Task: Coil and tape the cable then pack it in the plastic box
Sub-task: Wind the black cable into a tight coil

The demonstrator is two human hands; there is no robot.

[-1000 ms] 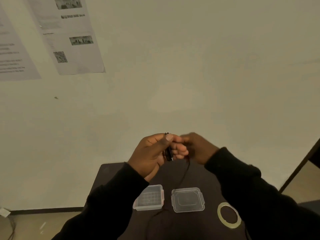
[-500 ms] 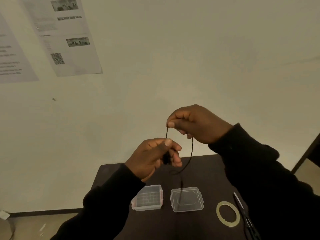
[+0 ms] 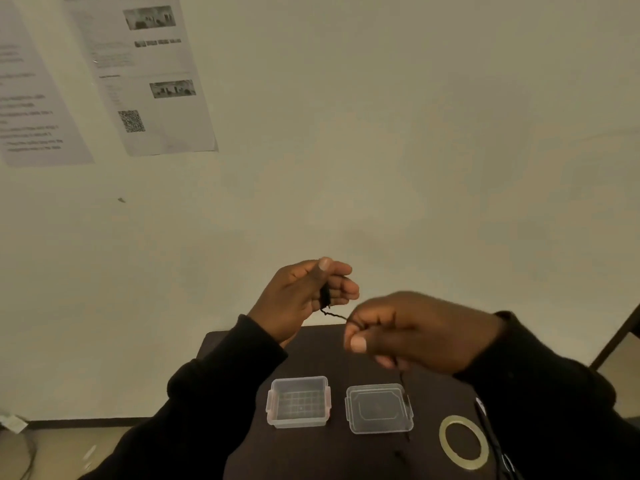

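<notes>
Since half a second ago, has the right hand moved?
Yes. The right hand has dropped from above the left hand to below it, nearer the lid on the table.

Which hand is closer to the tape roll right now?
Right. The right hand is above the table, up and left of the tape roll. The left hand is farther left and higher, above the open box.

Clear plastic, dark matt tabletop.
Small clear plastic box and flat clear plastic lid look smooth, faintly glossy, on a dark matt table.
</notes>
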